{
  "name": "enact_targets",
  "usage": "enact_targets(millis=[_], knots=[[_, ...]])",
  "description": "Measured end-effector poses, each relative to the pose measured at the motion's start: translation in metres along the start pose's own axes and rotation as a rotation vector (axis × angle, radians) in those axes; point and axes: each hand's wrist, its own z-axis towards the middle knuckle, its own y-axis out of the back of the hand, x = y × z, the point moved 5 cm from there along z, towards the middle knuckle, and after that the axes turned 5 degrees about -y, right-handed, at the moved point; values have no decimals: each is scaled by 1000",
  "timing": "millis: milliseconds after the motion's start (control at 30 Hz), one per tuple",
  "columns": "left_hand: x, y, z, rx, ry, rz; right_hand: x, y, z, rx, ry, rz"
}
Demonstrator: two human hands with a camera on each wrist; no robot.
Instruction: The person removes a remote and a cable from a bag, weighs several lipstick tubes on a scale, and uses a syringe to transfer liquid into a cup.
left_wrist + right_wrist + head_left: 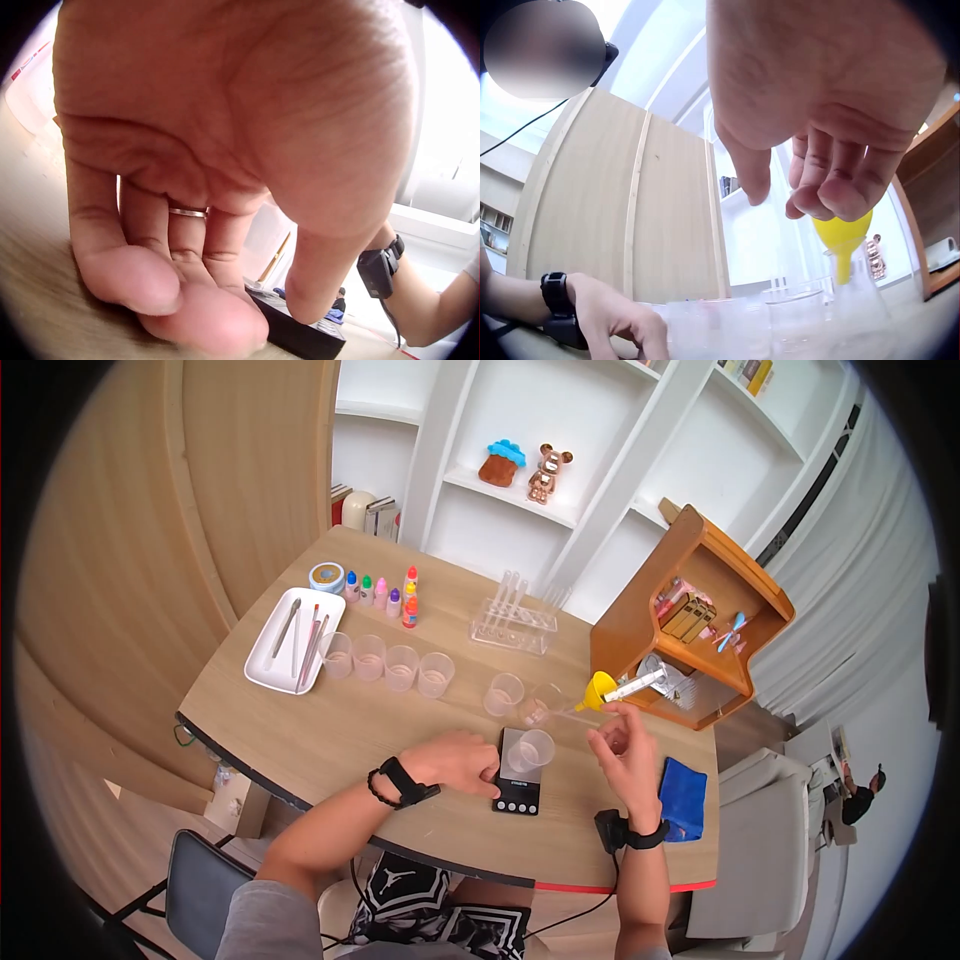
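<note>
My left hand [458, 762] lies at the left edge of a black digital scale [518, 796], its fingers loosely bent and its thumb by the scale's edge. In the left wrist view, the thumb of this hand [225, 180] overlaps the scale [300, 334]. A clear plastic cup [530, 750] stands on the scale. Raised to the right, my right hand [628, 755] has loosely bent fingers and holds nothing. Just beyond its fingertips, a yellow funnel [597, 691] sits in a clear flask [543, 705]. The right wrist view shows this hand [825, 112] above the funnel [843, 234].
Several clear cups [401, 668] line the table beside a white tray [254, 660] of thin tools. Small coloured bottles [381, 594], a test-tube rack [515, 628] and a wooden cabinet [625, 595] stand farther back. A blue cloth [683, 800] lies at the right.
</note>
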Motion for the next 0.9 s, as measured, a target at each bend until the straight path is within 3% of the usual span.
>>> enact_targets(millis=[133,233,400,500,900], knots=[[0,3,-1,8,24,-18,-8,-15,12,116,48,-51],[0,3,-1,-6,3,-12,-6,-19,18,170,-30,82],[1,2,-1,-9,7,-32,35,24,32,-77,167,70],[1,1,1,-8,0,-30,60,52,27,-126,178,183],[5,-4,3,50,32,-45,68,9,21,264,329,-56]])
